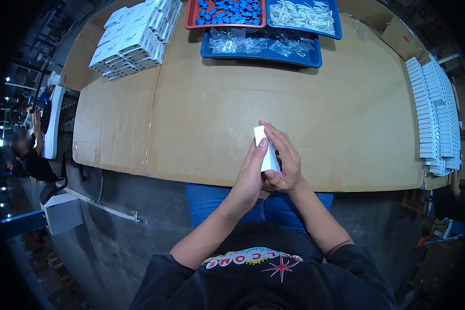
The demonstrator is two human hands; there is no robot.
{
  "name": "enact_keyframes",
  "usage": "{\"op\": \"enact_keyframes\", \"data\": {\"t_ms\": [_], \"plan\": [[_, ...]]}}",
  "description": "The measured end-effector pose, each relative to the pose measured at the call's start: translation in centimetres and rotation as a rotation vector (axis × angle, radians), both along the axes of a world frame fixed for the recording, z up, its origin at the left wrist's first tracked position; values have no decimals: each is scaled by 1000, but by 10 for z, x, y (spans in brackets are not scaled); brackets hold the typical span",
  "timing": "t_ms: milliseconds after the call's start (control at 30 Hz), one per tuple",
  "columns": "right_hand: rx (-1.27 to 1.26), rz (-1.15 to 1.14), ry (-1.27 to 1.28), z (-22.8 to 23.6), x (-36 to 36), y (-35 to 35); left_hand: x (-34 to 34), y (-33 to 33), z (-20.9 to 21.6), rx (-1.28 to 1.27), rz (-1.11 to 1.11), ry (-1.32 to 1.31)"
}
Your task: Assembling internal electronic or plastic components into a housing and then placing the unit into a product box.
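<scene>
A small white box is held between my two hands, tilted on its narrow side above the near edge of the table. My left hand closes on its left side, with the thumb lying along the white face. From the right, my right hand wraps round it, fingers over the far end and thumb near the lower end. The hands cover much of the box, so its far side is hidden.
The cardboard-covered table bears stacked white boxes at far left and more stacks at right. At the back are a red tray of blue pieces, a blue tray of white pieces and another blue tray of clear bags. A person sits at left.
</scene>
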State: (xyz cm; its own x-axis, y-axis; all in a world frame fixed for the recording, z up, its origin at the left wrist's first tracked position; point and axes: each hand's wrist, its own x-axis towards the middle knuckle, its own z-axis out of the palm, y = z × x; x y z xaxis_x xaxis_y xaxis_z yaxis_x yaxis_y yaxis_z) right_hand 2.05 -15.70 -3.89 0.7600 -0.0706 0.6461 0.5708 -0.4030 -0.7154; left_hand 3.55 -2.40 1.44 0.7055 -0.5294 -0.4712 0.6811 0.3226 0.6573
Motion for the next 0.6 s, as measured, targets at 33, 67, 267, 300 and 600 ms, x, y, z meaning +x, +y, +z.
{"op": "enact_keyframes", "data": {"t_ms": [33,67,267,300,600], "plan": [[-28,6,6,1,0,0,0,1,-1,2,5,-15],[-55,15,7,2,2,0,1,2,-3,5,13,-19],[-48,1,-8,0,3,4,0,1,-4,2,54,-10],[-48,-1,-4,0,3,4,0,2,-4,5,49,-16],[-73,-63,-43,-10,1,5,1,-4,2,69,52,-57]]}}
